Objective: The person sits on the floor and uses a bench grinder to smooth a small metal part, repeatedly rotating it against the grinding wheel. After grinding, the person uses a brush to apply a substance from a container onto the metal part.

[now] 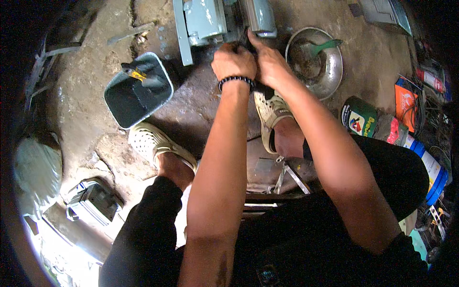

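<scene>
- Pale blue-grey painted metal assembly (208,20) at top of view, just ahead of left hand (234,63) and right hand (272,67).
- Looks heavy, stiff, unlikely to dent; paint probably slick (more so if greasy).
- Sensible hold: around its rounded housings.
- Two glossy housings, dark gap between.
- Left grip curled, right alongside; fingertips hidden, cannot tell whether either is clamped on anything.

Lettered in yellow on a dark green cylindrical bucket (359,113), beside 1 white label (354,118) with a multicoloured emblem (355,125). Marked palely on a flat orange rectangular packet (405,100). Printed too small to read on a white-and-blue cylindrical bucket (430,171).
</scene>
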Demonstrator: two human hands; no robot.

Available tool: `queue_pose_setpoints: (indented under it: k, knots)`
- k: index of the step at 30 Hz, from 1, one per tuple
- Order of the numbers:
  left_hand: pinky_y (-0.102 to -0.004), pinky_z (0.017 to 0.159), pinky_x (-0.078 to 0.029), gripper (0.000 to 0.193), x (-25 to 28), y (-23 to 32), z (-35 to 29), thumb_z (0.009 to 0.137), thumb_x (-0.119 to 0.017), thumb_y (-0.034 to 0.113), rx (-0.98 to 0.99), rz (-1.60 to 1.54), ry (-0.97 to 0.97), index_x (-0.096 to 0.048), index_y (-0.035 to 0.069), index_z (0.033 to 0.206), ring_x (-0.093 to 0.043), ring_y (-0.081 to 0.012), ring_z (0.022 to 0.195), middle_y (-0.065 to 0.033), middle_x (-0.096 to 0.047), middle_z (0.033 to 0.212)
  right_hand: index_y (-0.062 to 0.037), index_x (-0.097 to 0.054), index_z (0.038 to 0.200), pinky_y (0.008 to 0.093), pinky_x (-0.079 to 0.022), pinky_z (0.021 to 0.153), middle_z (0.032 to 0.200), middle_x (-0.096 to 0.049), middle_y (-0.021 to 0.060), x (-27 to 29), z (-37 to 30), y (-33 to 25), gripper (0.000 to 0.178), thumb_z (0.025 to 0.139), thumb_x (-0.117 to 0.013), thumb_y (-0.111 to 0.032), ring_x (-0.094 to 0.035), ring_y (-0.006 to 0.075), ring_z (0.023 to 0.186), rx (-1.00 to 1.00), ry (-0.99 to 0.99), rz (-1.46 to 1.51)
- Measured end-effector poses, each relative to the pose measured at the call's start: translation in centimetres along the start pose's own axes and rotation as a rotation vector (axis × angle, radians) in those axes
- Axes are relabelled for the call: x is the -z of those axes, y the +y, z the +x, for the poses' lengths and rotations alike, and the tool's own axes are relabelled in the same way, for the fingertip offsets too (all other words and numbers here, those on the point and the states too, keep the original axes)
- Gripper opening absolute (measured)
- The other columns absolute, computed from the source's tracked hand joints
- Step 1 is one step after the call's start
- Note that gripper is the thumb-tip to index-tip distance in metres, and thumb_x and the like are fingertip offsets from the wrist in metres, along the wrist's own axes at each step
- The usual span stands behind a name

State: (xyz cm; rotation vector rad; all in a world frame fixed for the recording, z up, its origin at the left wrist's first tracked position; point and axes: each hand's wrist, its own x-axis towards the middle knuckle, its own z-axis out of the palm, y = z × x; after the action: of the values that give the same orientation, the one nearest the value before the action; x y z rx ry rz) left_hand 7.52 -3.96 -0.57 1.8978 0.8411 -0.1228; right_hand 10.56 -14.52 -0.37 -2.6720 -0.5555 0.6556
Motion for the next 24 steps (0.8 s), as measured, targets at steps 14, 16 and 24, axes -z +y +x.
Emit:
queue_pose_setpoints:
  k: [14, 16, 24]
  knots:
    - [-0.0422, 0.085, -0.051, 0.032, 0.3, 0.3, 0.0, 0.080, -0.064, 0.028, 0.020, 0.013, 0.023, -0.069, 0.003, 0.100, -0.065, -0.0383, 0.095, -0.0219, -0.068, 0.099, -0.0198, -0.021, 0.150, 0.0398, -0.048, 0.094, 0.120, -0.057, 0.0285, -1.4, 0.4, 1.0, 0.088, 0.077, -0.070, -0.014, -0.060, 0.0392, 0.106, 0.045, 0.131, -0.009]
    - [-0.0422, 0.087, -0.050, 0.033, 0.2, 0.4, 0.1, 0.081, -0.063, 0.029, 0.018, 0.058, -0.002, -0.069, 0.004, 0.101, -0.065, -0.0375, 0.096, -0.0214, -0.067, 0.100, -0.0172, -0.020, 0.150, 0.0401, -0.047, 0.095, 0.122, -0.056, 0.0283, -1.1, 0.3, 1.0, 0.088, 0.078, -0.070, -0.015, -0.059, 0.0391, 0.108, 0.051, 0.105, -0.012]
    - [-0.0413, 0.084, -0.052, 0.033, 0.1, 0.4, 0.8, 0.082, -0.061, 0.030, -0.018, 0.125, -0.051, -0.069, 0.004, 0.101, -0.065, -0.0362, 0.098, -0.0217, -0.067, 0.101, 0.0003, -0.025, 0.146, 0.0399, -0.055, 0.075, 0.097, -0.065, 0.0270, 0.3, 0.3, -0.3, 0.087, 0.067, -0.062, 0.003, -0.066, 0.0385, 0.088, 0.065, 0.116, -0.065]
